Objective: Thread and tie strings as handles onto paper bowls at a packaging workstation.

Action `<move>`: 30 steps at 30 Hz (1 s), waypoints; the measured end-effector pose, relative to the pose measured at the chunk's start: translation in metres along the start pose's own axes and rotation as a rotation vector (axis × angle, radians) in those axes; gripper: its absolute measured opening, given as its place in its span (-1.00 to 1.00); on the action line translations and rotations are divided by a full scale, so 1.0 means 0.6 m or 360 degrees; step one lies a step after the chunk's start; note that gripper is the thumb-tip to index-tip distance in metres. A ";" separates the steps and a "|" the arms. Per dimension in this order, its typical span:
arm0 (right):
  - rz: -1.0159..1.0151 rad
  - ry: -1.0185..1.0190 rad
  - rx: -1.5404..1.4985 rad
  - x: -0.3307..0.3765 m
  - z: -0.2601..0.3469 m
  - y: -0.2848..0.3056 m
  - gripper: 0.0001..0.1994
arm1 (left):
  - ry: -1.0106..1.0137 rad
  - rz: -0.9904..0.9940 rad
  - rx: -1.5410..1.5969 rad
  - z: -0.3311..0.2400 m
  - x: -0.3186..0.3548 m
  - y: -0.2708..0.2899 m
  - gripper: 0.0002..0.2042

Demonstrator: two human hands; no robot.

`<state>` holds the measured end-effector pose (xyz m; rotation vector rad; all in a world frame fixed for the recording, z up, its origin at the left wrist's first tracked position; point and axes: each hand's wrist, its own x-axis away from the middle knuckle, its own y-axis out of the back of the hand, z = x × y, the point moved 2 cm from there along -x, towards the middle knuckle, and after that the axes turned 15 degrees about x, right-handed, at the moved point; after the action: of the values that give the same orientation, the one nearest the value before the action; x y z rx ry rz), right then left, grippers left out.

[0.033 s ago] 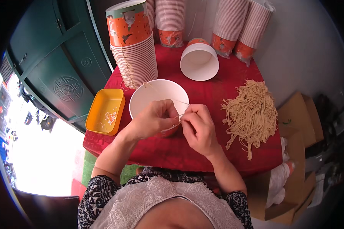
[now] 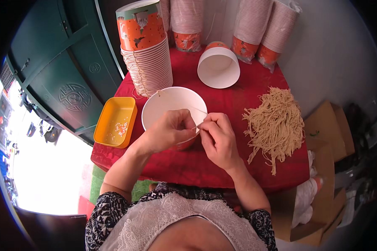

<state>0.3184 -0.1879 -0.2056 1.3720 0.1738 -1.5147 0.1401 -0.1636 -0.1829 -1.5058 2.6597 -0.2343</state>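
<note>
A paper bucket (image 2: 155,104), white inside with orange outside, stands upright on the table before me. A beige string (image 2: 199,110) runs over it from a hole near its far rim toward my right hand. My left hand (image 2: 171,127) is closed in a pinch at the near right rim. Facing it, my right hand (image 2: 218,138) pinches a thin string end, its fingertips almost touching the left ones. My fingers partly hide the near rim. To the right lies a loose pile of beige strings (image 2: 276,125).
A yellow tray (image 2: 102,127) holding small pale bits sits at the left. Behind it rises a tall stack of buckets (image 2: 148,71). One bucket (image 2: 218,69) lies on its side. Wrapped stacks (image 2: 251,29) line the back of the red-covered table (image 2: 234,175). Cardboard boxes (image 2: 322,167) stand at the right.
My right fingertips have shifted very slightly at the string. The left hand and the bucket look unmoved.
</note>
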 end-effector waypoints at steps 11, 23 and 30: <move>0.0084 -0.0064 -0.0014 0.003 -0.009 -0.012 -0.88 | -0.1010 -0.0256 -0.1261 0.007 0.016 -0.033 -0.84; 0.0160 -0.0125 -0.0084 0.001 -0.008 -0.013 -0.80 | -0.0953 -0.0378 -0.1369 0.019 0.026 -0.032 -0.86; 0.0334 -0.0206 -0.0186 0.005 -0.009 -0.013 -0.83 | -0.1087 -0.0325 -0.1258 0.021 0.026 -0.030 -0.85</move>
<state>0.3164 -0.1824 -0.2137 1.1583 0.0350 -1.3902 0.1489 -0.1870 -0.1923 -1.5949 2.0880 1.2168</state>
